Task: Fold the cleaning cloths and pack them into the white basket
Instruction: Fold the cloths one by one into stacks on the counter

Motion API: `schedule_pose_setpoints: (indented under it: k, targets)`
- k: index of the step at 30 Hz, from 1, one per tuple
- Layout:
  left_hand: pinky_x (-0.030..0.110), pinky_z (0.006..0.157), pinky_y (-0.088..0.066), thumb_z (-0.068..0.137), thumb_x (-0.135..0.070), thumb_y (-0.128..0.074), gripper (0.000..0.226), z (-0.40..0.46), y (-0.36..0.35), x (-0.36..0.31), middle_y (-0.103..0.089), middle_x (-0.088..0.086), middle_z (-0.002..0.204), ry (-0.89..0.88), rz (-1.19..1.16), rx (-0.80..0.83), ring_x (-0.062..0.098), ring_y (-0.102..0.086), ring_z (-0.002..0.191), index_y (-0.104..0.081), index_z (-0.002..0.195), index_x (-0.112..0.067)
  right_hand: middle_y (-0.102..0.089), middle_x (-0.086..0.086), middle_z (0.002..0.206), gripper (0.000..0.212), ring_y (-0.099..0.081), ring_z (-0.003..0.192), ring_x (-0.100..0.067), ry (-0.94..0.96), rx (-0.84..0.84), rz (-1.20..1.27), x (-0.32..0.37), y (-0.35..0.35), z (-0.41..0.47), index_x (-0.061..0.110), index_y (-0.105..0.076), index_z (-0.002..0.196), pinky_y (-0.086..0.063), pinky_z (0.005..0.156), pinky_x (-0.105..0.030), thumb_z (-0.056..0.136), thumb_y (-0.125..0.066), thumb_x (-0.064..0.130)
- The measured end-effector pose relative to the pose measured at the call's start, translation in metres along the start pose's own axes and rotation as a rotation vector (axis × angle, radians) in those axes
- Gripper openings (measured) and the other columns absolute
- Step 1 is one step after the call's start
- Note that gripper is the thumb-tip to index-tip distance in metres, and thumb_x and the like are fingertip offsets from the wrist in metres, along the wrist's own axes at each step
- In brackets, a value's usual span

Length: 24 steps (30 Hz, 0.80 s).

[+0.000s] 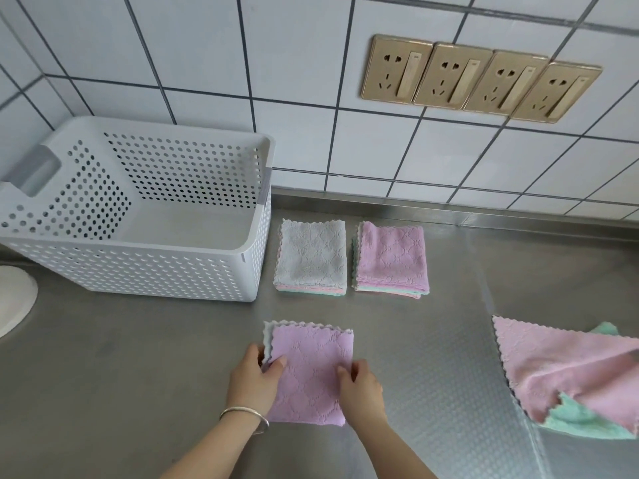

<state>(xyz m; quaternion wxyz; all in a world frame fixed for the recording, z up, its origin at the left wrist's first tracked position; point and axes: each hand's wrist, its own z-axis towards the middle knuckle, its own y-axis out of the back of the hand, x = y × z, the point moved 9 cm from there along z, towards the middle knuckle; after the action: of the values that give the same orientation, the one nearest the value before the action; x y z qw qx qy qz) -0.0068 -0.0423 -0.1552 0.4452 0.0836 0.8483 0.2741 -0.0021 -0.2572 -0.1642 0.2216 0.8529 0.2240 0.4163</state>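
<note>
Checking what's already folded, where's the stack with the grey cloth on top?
In the head view, the grey-topped stack sits on the steel counter, just right of the white basket and left of the purple-topped stack.

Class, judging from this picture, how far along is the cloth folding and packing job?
Done: two folded stacks sit beside the basket. In hand: both hands hold a purple cloth on the counter. Left: the loose cloths at right need folding, and nothing is visible in the basket.

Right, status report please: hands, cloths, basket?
Left hand and right hand each hold a grip on the folded purple cloth. Two folded stacks wait beside the white basket, nothing in it. Nothing blocking.
</note>
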Motion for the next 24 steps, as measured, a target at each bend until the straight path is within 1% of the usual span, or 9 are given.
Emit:
schedule_pose_setpoints:
  k: [2, 4, 6, 8, 12, 16, 18, 20, 24]
  targets:
    - [0.029, 0.066, -0.036, 0.082, -0.018, -0.066, 0.022, -0.003, 0.005, -0.017, -0.062, 0.004, 0.085, -0.021, -0.183, -0.034, 0.023, -0.055, 0.078, -0.05, 0.095, -0.013, -0.049, 0.005, 0.07, 0.024, -0.047, 0.066, -0.013, 0.056, -0.045, 0.132, 0.01, 0.016, -0.002, 0.024, -0.037, 0.072, -0.037, 0.056, -0.018, 0.095, -0.046, 0.022]
    - [0.027, 0.071, -0.039, 0.081, -0.015, -0.068, 0.028, -0.003, 0.015, -0.04, -0.064, 0.002, 0.092, -0.067, -0.325, -0.1, 0.02, -0.06, 0.08, -0.047, 0.098, -0.022, -0.051, 0.006, 0.07, 0.02, -0.049, 0.065, -0.005, 0.118, -0.103, 0.246, 0.028, 0.035, -0.002, 0.024, -0.042, 0.076, -0.037, 0.053, -0.011, 0.094, -0.048, 0.021]
    - [0.025, 0.067, -0.042, 0.077, -0.025, -0.068, 0.029, 0.002, 0.021, -0.068, -0.065, -0.007, 0.088, -0.152, -0.365, -0.123, 0.012, -0.061, 0.077, -0.044, 0.09, -0.037, -0.055, 0.006, 0.074, 0.01, -0.051, 0.068, -0.003, 0.166, -0.133, 0.327, 0.049, 0.051, 0.004, 0.02, -0.047, 0.084, -0.037, 0.056, -0.012, 0.094, -0.049, 0.021]
    - [0.02, 0.065, -0.041, 0.072, -0.039, -0.061, 0.02, 0.012, 0.023, -0.097, -0.061, -0.015, 0.084, -0.211, -0.327, -0.109, 0.003, -0.058, 0.076, -0.046, 0.084, -0.042, -0.057, 0.005, 0.076, 0.008, -0.052, 0.07, -0.005, 0.212, -0.146, 0.371, 0.071, 0.064, 0.018, 0.016, -0.049, 0.088, -0.038, 0.059, -0.015, 0.094, -0.049, 0.021]
    - [0.022, 0.075, -0.036, 0.086, -0.025, -0.06, 0.006, 0.044, 0.026, -0.134, -0.061, -0.003, 0.087, -0.174, -0.305, -0.164, 0.015, -0.055, 0.083, -0.056, 0.09, -0.023, -0.052, 0.005, 0.071, 0.009, -0.049, 0.066, -0.011, 0.301, -0.179, 0.385, 0.107, 0.084, 0.045, 0.017, -0.047, 0.086, -0.038, 0.057, -0.01, 0.094, -0.05, 0.019]
    - [0.024, 0.075, -0.034, 0.09, -0.027, -0.054, 0.016, 0.078, 0.018, -0.148, -0.059, 0.001, 0.086, -0.12, -0.266, -0.192, 0.02, -0.053, 0.083, -0.059, 0.092, -0.012, -0.045, 0.006, 0.068, 0.009, -0.043, 0.063, -0.007, 0.35, -0.212, 0.371, 0.129, 0.093, 0.069, 0.014, -0.046, 0.088, -0.036, 0.058, -0.006, 0.094, -0.051, 0.018]
    - [0.027, 0.074, -0.034, 0.093, -0.025, -0.048, 0.017, 0.09, 0.016, -0.15, -0.056, 0.003, 0.085, -0.108, -0.227, -0.212, 0.023, -0.05, 0.081, -0.056, 0.093, -0.01, -0.045, 0.005, 0.07, 0.01, -0.043, 0.062, -0.006, 0.332, -0.213, 0.363, 0.133, 0.092, 0.082, 0.011, -0.047, 0.091, -0.037, 0.056, -0.006, 0.094, -0.051, 0.02]
    - [0.029, 0.071, -0.035, 0.095, -0.023, -0.043, 0.016, 0.1, 0.016, -0.156, -0.054, 0.005, 0.081, -0.126, -0.195, -0.264, 0.026, -0.048, 0.076, -0.049, 0.089, -0.01, -0.045, 0.007, 0.071, 0.014, -0.044, 0.063, -0.006, 0.305, -0.215, 0.338, 0.136, 0.088, 0.095, 0.011, -0.047, 0.093, -0.038, 0.055, -0.01, 0.094, -0.051, 0.024]
    - [0.028, 0.059, -0.035, 0.096, -0.024, -0.041, 0.018, 0.115, 0.019, -0.168, -0.045, 0.0, 0.065, -0.169, -0.128, -0.37, 0.025, -0.045, 0.065, -0.044, 0.085, -0.009, -0.05, 0.009, 0.076, 0.019, -0.049, 0.069, -0.01, 0.246, -0.223, 0.316, 0.141, 0.08, 0.116, 0.013, -0.047, 0.103, -0.035, 0.056, -0.019, 0.093, -0.052, 0.028]
